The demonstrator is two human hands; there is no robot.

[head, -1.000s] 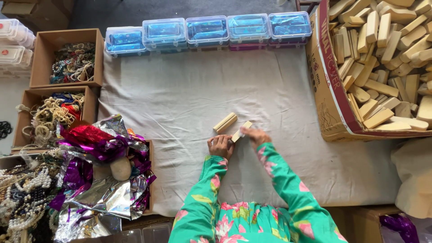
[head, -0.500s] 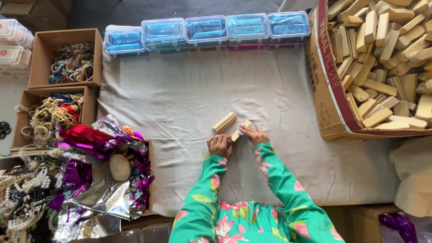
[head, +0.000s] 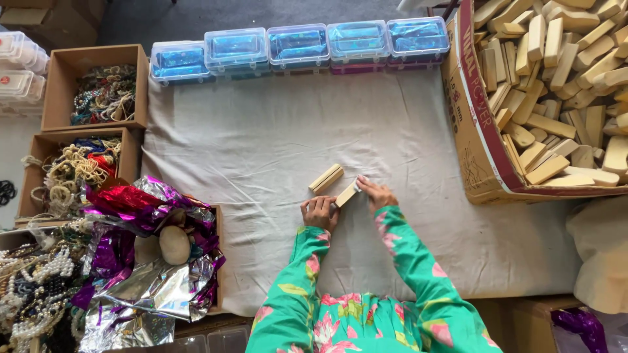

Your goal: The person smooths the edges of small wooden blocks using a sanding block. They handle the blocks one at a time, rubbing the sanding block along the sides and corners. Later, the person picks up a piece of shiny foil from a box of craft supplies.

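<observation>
A wooden block (head: 347, 194) is gripped at its ends by the left hand (head: 320, 212) and right hand (head: 375, 193) over a white cloth (head: 261, 144). A second block (head: 326, 178) is lying just beside it.

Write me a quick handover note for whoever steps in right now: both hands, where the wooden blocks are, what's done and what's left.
Left hand: curled at the near end of a wooden block on the white cloth.
Right hand: fingertips on the far end of the same block; whether either hand grips it or only steadies it cannot be told.
Second block: lies free on the cloth just beyond, untouched.
Stock: cardboard box at right, heaped with more blocks.
Done: two blocks out on the cloth.
Left: the heap in the box; the row of clear plastic cases at the far edge stands closed.
</observation>
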